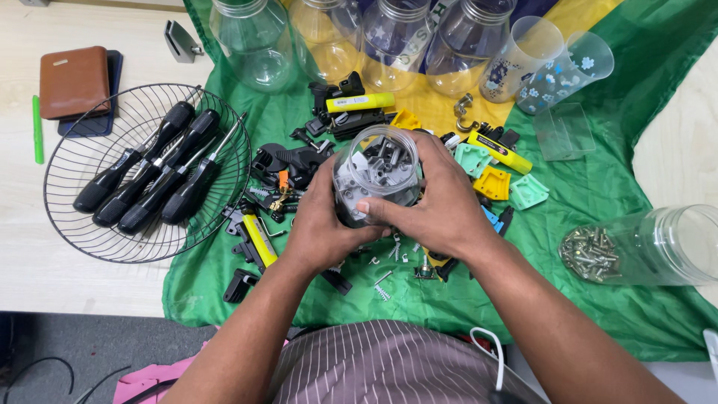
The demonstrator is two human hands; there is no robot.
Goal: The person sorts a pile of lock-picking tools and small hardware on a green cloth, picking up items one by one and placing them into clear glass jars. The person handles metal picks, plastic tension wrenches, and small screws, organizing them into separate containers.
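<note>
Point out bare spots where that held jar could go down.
Free: green cloth between the mint clips and the tipped screw jar; bare table left of the wire basket. Crowded: parts pile beneath both hands around the jar.

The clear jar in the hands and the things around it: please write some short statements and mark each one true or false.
1. Both hands, left hand and right hand, hold the clear jar. True.
2. The jar is empty. False: it holds grey plastic pieces.
3. The wire basket holds black-handled screwdrivers. True.
4. The tipped jar on the right holds water. False: it holds metal screws.
5. The cloth is red. False: mostly green.
</note>
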